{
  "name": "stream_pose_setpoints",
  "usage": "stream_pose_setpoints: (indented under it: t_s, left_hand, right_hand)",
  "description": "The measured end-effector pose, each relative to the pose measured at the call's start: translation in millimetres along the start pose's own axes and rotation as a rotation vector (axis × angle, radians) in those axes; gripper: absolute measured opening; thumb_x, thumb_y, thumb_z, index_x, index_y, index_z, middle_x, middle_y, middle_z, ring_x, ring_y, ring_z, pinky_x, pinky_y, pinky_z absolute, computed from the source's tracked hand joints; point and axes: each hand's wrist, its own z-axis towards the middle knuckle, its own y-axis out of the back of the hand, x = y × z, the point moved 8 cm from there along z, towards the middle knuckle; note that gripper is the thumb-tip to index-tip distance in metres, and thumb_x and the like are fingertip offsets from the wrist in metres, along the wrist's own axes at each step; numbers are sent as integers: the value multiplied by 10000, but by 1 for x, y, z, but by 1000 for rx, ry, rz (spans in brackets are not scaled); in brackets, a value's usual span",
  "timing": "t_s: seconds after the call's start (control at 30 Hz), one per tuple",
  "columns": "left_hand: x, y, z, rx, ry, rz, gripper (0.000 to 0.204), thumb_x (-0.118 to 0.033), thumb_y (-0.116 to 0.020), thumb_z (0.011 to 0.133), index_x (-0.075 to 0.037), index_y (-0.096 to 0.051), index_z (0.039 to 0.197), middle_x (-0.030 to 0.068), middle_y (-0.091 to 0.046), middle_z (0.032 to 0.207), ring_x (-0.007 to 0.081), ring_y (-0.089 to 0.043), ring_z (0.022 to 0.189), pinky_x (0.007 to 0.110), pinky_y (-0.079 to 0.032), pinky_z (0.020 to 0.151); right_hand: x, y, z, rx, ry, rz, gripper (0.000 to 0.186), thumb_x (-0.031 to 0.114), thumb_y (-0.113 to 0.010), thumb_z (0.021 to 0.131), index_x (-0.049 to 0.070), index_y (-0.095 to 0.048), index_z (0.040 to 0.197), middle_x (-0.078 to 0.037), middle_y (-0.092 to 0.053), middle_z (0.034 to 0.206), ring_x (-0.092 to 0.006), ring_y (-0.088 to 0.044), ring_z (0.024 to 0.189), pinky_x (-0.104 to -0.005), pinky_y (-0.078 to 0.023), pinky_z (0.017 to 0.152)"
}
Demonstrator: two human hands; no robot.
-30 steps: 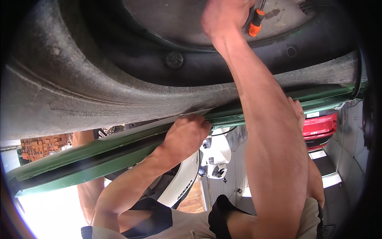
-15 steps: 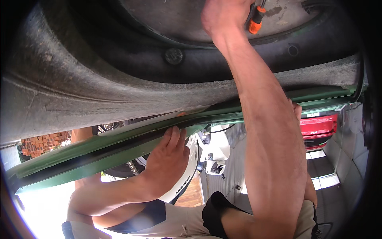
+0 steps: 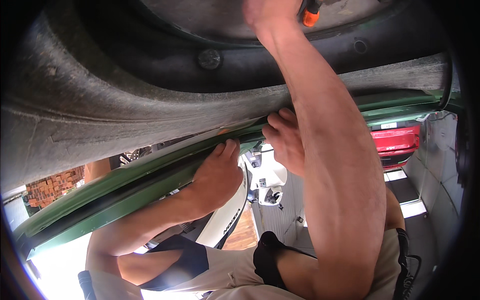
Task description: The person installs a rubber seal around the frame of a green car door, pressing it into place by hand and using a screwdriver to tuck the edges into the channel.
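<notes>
A long green panel point(image 3: 87, 222) with a black strip point(image 3: 117, 192) along it runs across the view from lower left to far right, in front of my lap. My left hand point(image 3: 220, 175) is closed on it near the middle, fingertips curled over the black strip. Just to the right, my right hand point(image 3: 287, 142) has its fingers bent over the panel's upper edge; whether it pinches anything smaller cannot be seen. My bare right lower leg point(image 3: 345, 175) crosses in front of the panel and hides the right wrist and much of the right forearm.
A worn grey curved surface point(image 3: 150, 117) and a dark round rim point(image 3: 400, 50) lie beyond the panel. A screwdriver with an orange handle point(image 3: 311, 19) is beside my foot point(image 3: 272, 15). In the background, upside down, are a white scooter point(image 3: 270, 175), a red car point(image 3: 397, 142) and stacked bricks point(image 3: 55, 187).
My right hand has moved left along the panel, from behind my leg to near my left hand. My left hand has shifted slightly up and right. The whole view has shifted a little.
</notes>
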Motion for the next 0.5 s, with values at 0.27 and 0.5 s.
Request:
stream_pose_setpoints:
  t_s: [0.27, 0.5]
  left_hand:
    - [5, -2, 20, 137, 86, -197, 454, -473, -761, 808, -32, -763, 701, 243, -672, 1111, 312, -552, 1136, 367, -486, 942]
    - [5, 1, 11, 124, 97, -194, 410, -412, -749, 826, -13, -767, 729, 296, -642, 1188, 336, -578, 1142, 371, -533, 911]
  right_hand:
    - [5, 38, 0, 240, -244, -78, 395, 545, -553, 975, 182, -628, 1110, -8, -609, 1013, -193, -541, 880, -350, -456, 761]
    - [12, 49, 9, -222, 10, -187, 451, 642, -595, 890, 217, -666, 1022, -6, -628, 913, -212, -564, 803, -402, -470, 686]
